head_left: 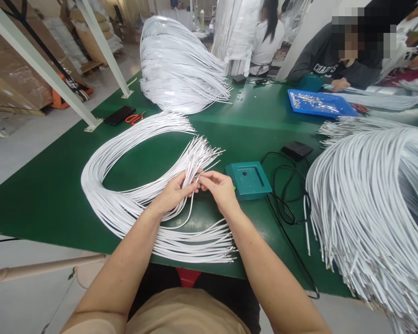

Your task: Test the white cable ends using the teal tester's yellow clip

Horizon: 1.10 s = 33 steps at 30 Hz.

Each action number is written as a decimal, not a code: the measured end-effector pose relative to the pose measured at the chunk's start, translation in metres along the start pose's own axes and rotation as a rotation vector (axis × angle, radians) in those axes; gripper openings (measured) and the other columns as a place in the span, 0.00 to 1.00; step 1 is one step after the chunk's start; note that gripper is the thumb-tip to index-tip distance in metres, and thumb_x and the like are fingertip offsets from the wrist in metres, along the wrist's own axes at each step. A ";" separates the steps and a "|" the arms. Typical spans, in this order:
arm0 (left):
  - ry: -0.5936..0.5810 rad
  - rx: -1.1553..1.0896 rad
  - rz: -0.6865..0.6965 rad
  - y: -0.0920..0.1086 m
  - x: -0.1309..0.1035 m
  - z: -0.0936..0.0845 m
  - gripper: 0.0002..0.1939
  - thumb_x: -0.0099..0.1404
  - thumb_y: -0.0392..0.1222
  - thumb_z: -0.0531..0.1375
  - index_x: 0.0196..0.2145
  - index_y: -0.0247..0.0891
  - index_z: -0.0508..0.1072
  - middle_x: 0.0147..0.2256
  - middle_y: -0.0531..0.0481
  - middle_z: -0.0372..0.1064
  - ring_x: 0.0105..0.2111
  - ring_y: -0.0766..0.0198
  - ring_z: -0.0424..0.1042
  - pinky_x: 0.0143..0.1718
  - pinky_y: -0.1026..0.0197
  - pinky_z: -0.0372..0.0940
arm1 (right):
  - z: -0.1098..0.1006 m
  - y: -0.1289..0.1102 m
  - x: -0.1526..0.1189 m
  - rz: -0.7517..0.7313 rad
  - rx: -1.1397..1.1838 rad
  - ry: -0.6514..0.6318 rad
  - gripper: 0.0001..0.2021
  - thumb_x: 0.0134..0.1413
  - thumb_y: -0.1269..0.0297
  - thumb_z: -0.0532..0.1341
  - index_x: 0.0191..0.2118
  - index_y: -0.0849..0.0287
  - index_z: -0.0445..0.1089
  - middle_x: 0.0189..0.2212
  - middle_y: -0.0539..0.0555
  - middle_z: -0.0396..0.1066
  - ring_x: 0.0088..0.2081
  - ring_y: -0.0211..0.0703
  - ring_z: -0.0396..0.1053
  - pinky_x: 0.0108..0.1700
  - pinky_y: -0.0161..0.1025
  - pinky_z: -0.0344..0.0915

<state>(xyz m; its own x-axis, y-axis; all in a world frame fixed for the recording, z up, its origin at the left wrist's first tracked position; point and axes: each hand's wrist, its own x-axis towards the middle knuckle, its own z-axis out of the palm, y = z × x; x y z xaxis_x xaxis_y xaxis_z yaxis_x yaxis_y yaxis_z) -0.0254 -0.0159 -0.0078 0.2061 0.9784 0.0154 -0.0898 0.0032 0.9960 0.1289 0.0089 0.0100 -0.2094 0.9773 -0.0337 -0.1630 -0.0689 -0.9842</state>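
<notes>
A bundle of thin white cables (148, 185) curves across the green table, its ends gathered near the middle. My left hand (176, 192) is closed around part of this bundle just below the metal-tipped ends. Against it, my right hand (218, 188) pinches the end of one white cable between thumb and fingers; the exact tip is partly hidden. More cable ends from the same curved bundle lie close to the table's front edge, under and between my forearms. Just right of my right hand sits a teal device (249, 181) with a shallow recess and a green button.
A large heap of white cables (362, 185) hangs over the right edge; another coil (181, 60) stands at the back. A black cord (287, 204), blue tray (318, 104) of small parts, phone (119, 115) and orange-handled tool (135, 119) lie around. A person (337, 55) works across the table.
</notes>
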 end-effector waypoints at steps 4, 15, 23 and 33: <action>-0.012 -0.006 -0.008 -0.002 0.000 -0.002 0.23 0.61 0.44 0.63 0.52 0.38 0.67 0.33 0.51 0.65 0.31 0.68 0.66 0.28 0.68 0.61 | 0.000 -0.002 -0.001 -0.031 -0.058 -0.012 0.08 0.43 0.61 0.65 0.25 0.60 0.72 0.19 0.47 0.69 0.22 0.34 0.63 0.30 0.34 0.63; -0.021 0.043 -0.033 0.005 -0.002 -0.001 0.20 0.59 0.46 0.63 0.48 0.37 0.69 0.31 0.51 0.65 0.30 0.67 0.67 0.27 0.68 0.61 | 0.000 0.001 0.000 0.163 0.047 -0.012 0.10 0.39 0.66 0.62 0.16 0.59 0.62 0.13 0.43 0.57 0.15 0.29 0.53 0.19 0.31 0.57; -0.013 0.013 -0.041 0.005 -0.001 -0.004 0.27 0.59 0.46 0.63 0.55 0.39 0.66 0.32 0.52 0.65 0.30 0.68 0.67 0.26 0.68 0.62 | -0.006 0.007 0.000 -0.007 -0.225 -0.046 0.14 0.56 0.53 0.54 0.35 0.57 0.70 0.24 0.47 0.66 0.21 0.33 0.63 0.24 0.32 0.64; 0.053 -0.261 -0.245 0.004 0.002 -0.007 0.25 0.53 0.38 0.66 0.49 0.34 0.69 0.28 0.52 0.68 0.26 0.70 0.70 0.24 0.69 0.60 | -0.006 -0.001 -0.007 -0.640 -1.392 -0.093 0.13 0.64 0.64 0.49 0.35 0.60 0.69 0.34 0.58 0.70 0.38 0.47 0.64 0.44 0.43 0.55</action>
<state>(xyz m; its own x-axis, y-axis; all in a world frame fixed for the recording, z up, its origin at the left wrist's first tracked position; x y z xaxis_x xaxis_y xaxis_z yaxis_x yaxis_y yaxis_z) -0.0318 -0.0126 -0.0044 0.2018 0.9516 -0.2320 -0.2914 0.2844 0.9133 0.1357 0.0037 0.0098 -0.5238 0.7500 0.4039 0.7458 0.6328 -0.2080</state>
